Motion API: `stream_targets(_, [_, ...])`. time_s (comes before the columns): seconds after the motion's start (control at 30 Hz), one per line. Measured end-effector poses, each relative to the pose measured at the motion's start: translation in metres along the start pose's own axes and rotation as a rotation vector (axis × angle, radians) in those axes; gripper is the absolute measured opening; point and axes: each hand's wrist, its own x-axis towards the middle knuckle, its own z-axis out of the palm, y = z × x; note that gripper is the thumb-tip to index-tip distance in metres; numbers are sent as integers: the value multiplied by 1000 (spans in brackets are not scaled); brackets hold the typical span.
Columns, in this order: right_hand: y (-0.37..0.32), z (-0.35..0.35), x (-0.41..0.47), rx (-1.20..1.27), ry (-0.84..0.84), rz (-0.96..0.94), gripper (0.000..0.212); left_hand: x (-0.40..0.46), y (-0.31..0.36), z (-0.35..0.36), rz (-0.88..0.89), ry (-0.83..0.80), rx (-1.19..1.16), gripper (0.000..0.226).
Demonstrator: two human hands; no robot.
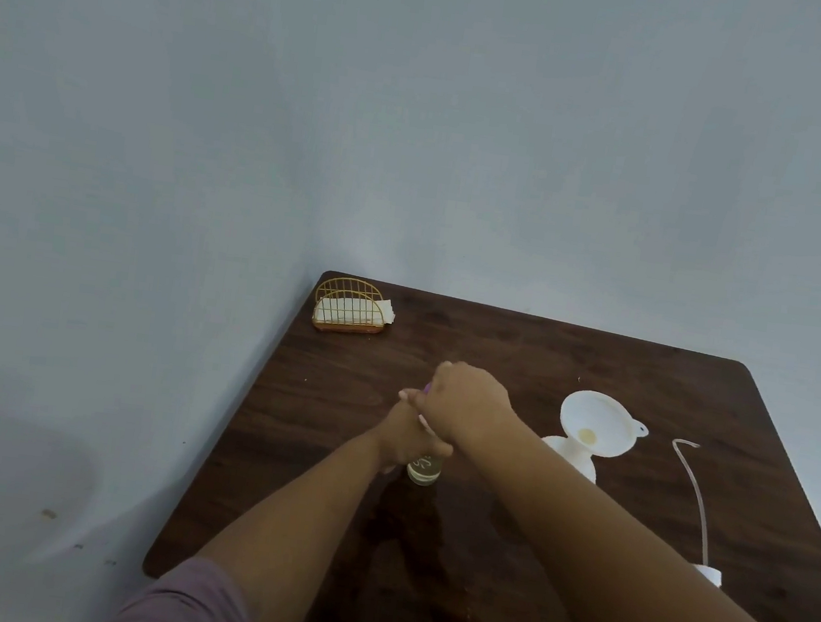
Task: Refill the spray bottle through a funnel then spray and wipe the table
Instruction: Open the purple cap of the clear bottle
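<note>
Both hands meet at a small bottle [424, 469] standing near the middle of the table [522, 355]. The left hand [405, 444] wraps round the bottle's body, closed on it and holding it upright; only the bottle's lower end, with yellowish liquid in it, shows beneath the fingers. The right hand [466, 405] sits on top, curled over a purple bit [425, 389] at the bottle's neck. That looks like a cap or sprayer head, though it is mostly hidden, and whether the fingers are twisting it on or off cannot be told.

Just right of the hands a white funnel [596, 424] sits in a white container [571, 457], with a yellowish trace at its throat. Further right a tube [696, 495] lies on the table, curving down to a white piece [708, 574]. At the far left corner a wire holder [349, 306] keeps folded napkins [346, 309].

My reading: the step is at the bottle's neck, either opening for the refill or closing after it. If it is closing, the next move calls for a firm seat on the thread, then spraying the table and fetching a napkin from the far left corner.
</note>
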Motion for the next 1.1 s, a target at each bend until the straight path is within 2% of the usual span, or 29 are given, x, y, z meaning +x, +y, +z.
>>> stream_targets(0.07, [0,-5,0,-63,-86,-76,35,0,-2,-1,-6,2,6,45])
stream_targets(0.17, [-1,-12,0,-166,-211,-245,56,0,-2,-3,-9,-20,24,59])
stream_targets(0.27, [-4,-7,-1,-75,-85,-206,50,-1,-2,-3,-4,-38,9,52])
stream_targets(0.33, [-3,2,0,-62,3,-77,52,0,-2,-1,-5,-28,13,51])
stream_targets(0.4, [-1,6,1,-12,4,17,47,1,-3,-1,-19,4,21,47])
stream_targets(0.47, [0,1,1,-79,-48,-54,38,1,-3,-2,-23,14,52,43])
stream_targets(0.5, [1,-3,0,-122,-96,-121,41,2,-2,-2,-16,12,63,48])
stream_targets(0.6, [0,-11,-2,-196,-160,-285,65,1,0,-4,-11,-48,129,61])
stream_targets(0.67, [0,-7,-2,-152,-117,-249,69,0,1,-5,-8,-62,134,56])
stream_targets(0.8, [3,6,1,-124,-18,-161,51,-1,1,-7,-10,-2,116,46])
stream_targets(0.87, [6,5,1,-131,-32,-206,44,0,3,-6,-16,-18,155,46])
stream_targets(0.97, [10,1,-1,-115,-104,-279,52,0,6,-3,-4,-10,221,47])
stream_targets(1.1, [15,0,-4,-17,-58,-331,51,-1,9,-6,-23,-7,248,53])
